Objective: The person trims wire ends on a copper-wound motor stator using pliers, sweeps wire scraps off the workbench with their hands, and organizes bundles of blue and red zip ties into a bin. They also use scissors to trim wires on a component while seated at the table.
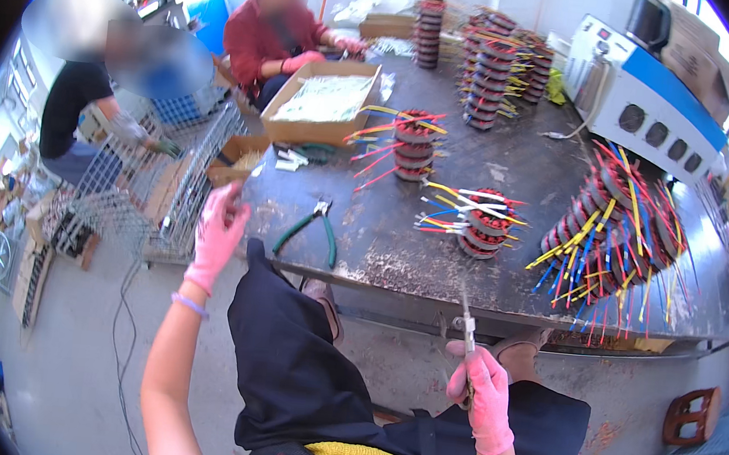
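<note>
My right hand [484, 393], in a pink glove, is closed around a slim metal tool [470, 327] with a long thin tip. The tip points up toward the table's front edge, below a short stack of wound stators [484, 225] with white, yellow, blue and red leads. My left hand [219, 235], also pink-gloved, is raised off the table's left corner, beside a small cardboard box [240, 156]. Its fingers are bent and apart, slightly blurred, with nothing seen in them. Green-handled pliers [308, 230] lie on the table between my hands, jaws pointing away.
Another stator stack [414, 144] stands farther back; a large leaning group [615, 225] spreads leads at right. A carton of white pieces [322, 101] and a blue-white machine [644, 105] stand on the table [362, 254]. Two people work at left, near a wire cage [153, 185].
</note>
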